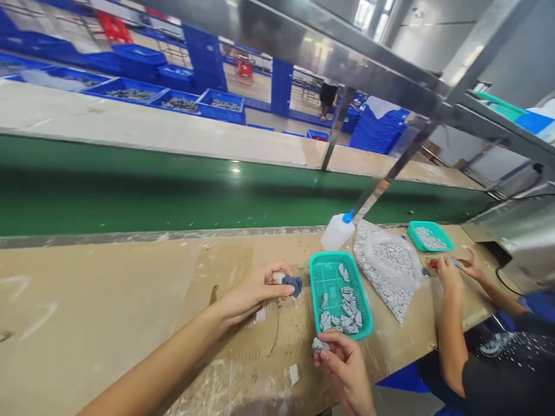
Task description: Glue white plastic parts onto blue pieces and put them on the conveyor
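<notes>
My left hand (260,287) pinches a small dark blue-grey moulded piece (293,284), with a bit of something white showing between the fingers; its exact kind I cannot make out. Below and to the right, my right hand (344,364) is closed on a small light grey part (319,345), held just off the near rim of a green mesh basket (318,277). Inside that basket lie several similar light grey parts (349,306), mostly heaped toward the near end. The two held pieces are apart from each other.
A white squeeze bottle (337,232) with a blue cap stands behind the basket. Right of it lies a clear bag of small grey parts (388,266). A co-worker's hands (451,274) work near another green basket (431,237). A green conveyor belt (173,190) and metal frame lie beyond.
</notes>
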The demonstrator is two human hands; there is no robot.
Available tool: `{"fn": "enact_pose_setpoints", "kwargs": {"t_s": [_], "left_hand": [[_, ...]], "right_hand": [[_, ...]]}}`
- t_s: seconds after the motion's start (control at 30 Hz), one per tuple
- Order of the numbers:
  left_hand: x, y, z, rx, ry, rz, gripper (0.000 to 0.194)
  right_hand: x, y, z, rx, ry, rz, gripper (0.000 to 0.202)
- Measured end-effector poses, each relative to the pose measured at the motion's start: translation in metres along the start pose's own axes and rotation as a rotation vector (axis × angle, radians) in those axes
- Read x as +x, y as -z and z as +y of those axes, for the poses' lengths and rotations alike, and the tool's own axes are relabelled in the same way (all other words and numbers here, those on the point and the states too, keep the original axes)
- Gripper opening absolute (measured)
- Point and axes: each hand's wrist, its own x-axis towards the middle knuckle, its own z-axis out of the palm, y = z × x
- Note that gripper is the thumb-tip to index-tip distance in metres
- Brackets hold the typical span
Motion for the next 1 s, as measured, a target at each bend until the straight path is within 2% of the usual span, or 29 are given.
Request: {"fn": "enact_pose_setpoints", "kwargs": {"t_s": [0.13,0.27,0.4,0.5,0.6,0.73,0.83,0.93,1.0], "left_hand": [[-0.035,0.028,-0.016,-0.339,0.029,0.072,0.044],[-0.057,0.058,-0.037,-0.525,0.001,0.123,0.052],[-0.062,0.08,-0.059,-0.756,-0.057,0.129,0.045],[-0.061,0.089,-0.068,-0.874,-0.073,0.154,0.034],[-0.061,0.093,-0.071,-0.876,-0.077,0.199,0.025],[-0.065,0.098,-0.07,-0.855,-0.154,0.213,0.027],[-0.068,0.1,-0.066,-0.824,-0.172,0.26,0.032],[-0.072,0.098,-0.063,-0.681,-0.114,0.325,0.038],[-0.073,0.09,-0.061,-0.513,-0.068,0.327,0.038]], "right_hand": [[0.01,-0.028,-0.005,-0.076,-0.068,-0.172,0.03],[0.027,-0.057,-0.003,-0.185,-0.159,-0.313,0.031],[0.054,-0.082,0.004,-0.275,-0.133,-0.312,0.035],[0.07,-0.091,0.014,-0.326,-0.091,-0.259,0.041],[0.076,-0.09,0.026,-0.447,-0.053,-0.19,0.047],[0.075,-0.087,0.037,-0.63,0.003,-0.12,0.049],[0.074,-0.092,0.037,-0.65,0.009,-0.134,0.049],[0.071,-0.098,0.032,-0.644,0.046,-0.17,0.041],[0.063,-0.099,0.026,-0.643,0.081,-0.175,0.034]]}}
